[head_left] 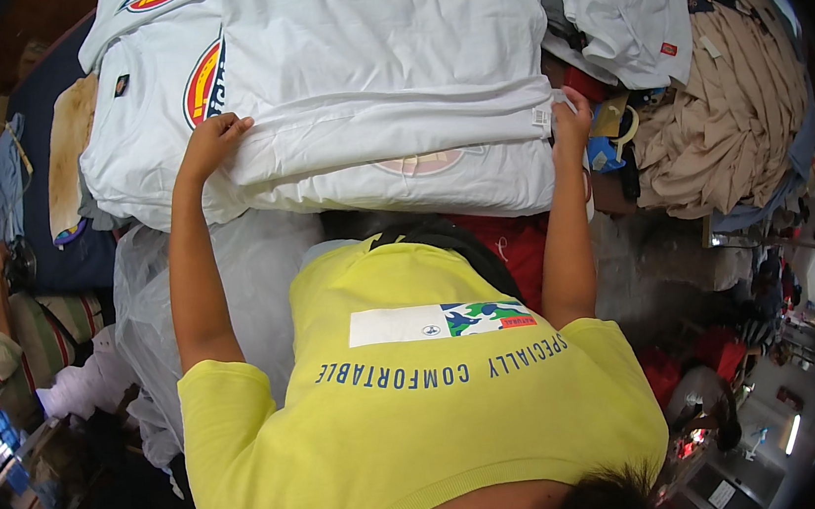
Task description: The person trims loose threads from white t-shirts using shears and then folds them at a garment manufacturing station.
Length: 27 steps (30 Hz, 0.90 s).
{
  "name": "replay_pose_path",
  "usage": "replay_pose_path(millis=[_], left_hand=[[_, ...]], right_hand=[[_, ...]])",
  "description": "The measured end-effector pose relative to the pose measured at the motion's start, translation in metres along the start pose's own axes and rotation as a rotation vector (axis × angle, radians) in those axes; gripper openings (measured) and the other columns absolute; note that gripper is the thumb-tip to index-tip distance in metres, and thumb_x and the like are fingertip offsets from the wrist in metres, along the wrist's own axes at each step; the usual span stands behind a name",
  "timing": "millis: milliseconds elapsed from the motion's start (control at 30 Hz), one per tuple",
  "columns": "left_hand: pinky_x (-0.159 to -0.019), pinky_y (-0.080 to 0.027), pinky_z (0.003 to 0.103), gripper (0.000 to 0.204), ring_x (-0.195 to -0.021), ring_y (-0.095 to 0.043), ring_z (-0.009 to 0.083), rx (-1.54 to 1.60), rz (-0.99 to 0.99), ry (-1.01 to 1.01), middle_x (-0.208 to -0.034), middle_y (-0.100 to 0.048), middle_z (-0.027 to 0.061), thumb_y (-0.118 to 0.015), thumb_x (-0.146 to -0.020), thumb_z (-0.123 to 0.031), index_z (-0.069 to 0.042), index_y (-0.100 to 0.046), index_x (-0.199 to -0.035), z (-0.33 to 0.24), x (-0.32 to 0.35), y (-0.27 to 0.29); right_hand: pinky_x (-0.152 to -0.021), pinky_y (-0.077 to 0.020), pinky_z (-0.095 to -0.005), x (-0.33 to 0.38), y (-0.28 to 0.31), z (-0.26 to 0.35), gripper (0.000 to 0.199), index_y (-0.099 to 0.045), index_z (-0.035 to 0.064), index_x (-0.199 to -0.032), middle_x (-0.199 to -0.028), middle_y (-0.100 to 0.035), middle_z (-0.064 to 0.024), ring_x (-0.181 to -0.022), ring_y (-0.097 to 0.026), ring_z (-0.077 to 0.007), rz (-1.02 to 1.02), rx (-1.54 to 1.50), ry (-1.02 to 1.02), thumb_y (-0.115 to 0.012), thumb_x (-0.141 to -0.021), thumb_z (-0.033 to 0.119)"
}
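A white T-shirt [388, 68] lies spread face down over a stack of white shirts, its lower edge gathered in a folded band toward me. At the left end of that band my left hand [217, 143] is closed, thumb and fingers pinching the cloth. My right hand [570, 118] grips the right end of the band, beside a small white label [541, 117]; its fingers are partly hidden. Beneath, another white shirt [420, 188] shows a faint print through the fabric. More white shirts [139, 109] with red and yellow prints lie to the left.
To the right sit a heap of beige cloth [720, 112], a roll of tape [626, 130] and a white shirt [631, 17]. Clear plastic sheeting [232, 283] hangs at the table's near left. A person in a striped top [25, 349] is at the far left.
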<state>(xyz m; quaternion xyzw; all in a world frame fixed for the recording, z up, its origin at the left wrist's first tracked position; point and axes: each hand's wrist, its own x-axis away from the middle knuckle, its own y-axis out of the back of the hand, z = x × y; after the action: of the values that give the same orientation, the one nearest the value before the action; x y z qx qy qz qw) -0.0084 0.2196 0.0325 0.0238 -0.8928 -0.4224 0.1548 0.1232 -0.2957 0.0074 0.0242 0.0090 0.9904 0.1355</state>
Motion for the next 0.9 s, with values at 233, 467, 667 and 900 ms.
replay_pose_path(millis=[233,467,667,900], left_hand=[[-0.055,-0.039,0.033,0.033,-0.055,-0.049,0.0210,-0.016,-0.134,0.051,-0.060,-0.053,0.0114,-0.061,-0.081,-0.033,0.000,-0.058,-0.075,-0.006,0.003,-0.012],[-0.074,-0.042,0.040,0.022,-0.086,-0.055,0.0294,-0.188,-0.717,-0.454,-0.091,-0.060,0.0115,-0.057,-0.070,0.003,-0.003,-0.058,-0.091,-0.042,0.024,-0.062],[-0.100,-0.030,0.047,0.037,-0.121,-0.041,0.0264,-0.224,-0.279,-0.560,-0.125,-0.049,0.0090,-0.055,-0.083,-0.017,-0.007,-0.051,-0.118,-0.081,0.045,-0.150],[-0.102,-0.026,0.049,0.038,-0.125,-0.035,0.0301,-0.205,-0.267,-0.558,-0.128,-0.047,0.0052,-0.057,-0.082,-0.017,-0.009,-0.051,-0.119,-0.073,0.046,-0.154]], right_hand=[[-0.099,-0.0268,-0.0487,0.028,-0.030,-0.021,0.032,-0.058,0.0121,-0.110,-0.125,-0.047,-0.0056,-0.119,-0.039,-0.0292,0.107,1.078,0.526,-0.059,-0.077,0.014],[-0.102,-0.0211,-0.0508,0.053,-0.057,-0.023,0.039,-0.053,0.0162,-0.118,-0.127,-0.047,-0.0012,-0.125,-0.034,-0.0242,0.097,1.441,0.806,-0.057,-0.080,0.023],[-0.101,-0.0255,-0.0449,0.099,-0.103,-0.041,0.034,-0.054,0.0134,-0.116,-0.125,-0.050,-0.0027,-0.120,-0.041,-0.0209,0.544,1.067,0.948,-0.054,-0.083,0.020],[-0.096,-0.0322,-0.0400,0.099,-0.101,-0.043,0.032,-0.056,0.0107,-0.112,-0.115,-0.053,-0.0050,-0.110,-0.047,-0.0230,0.563,0.946,0.917,-0.055,-0.080,0.015]])
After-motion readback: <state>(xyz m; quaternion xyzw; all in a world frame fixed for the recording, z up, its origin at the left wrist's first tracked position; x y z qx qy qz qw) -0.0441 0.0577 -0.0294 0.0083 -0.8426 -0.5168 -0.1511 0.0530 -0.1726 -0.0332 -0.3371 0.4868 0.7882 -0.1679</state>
